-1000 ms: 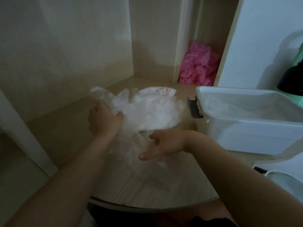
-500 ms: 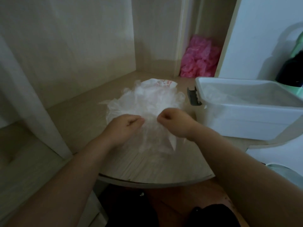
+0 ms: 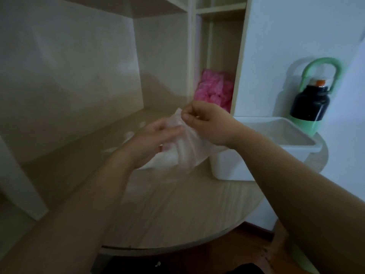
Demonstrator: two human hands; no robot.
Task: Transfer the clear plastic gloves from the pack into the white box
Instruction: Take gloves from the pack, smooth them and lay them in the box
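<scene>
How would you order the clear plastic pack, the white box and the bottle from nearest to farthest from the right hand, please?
1. The clear plastic pack, pinched by the right hand itself.
2. The white box, just right of that wrist.
3. The bottle, beyond the box at the far right.

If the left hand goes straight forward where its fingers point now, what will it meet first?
Probably the clear plastic pack that the left hand touches, then the right hand pinching its top; depth is unclear.
</scene>
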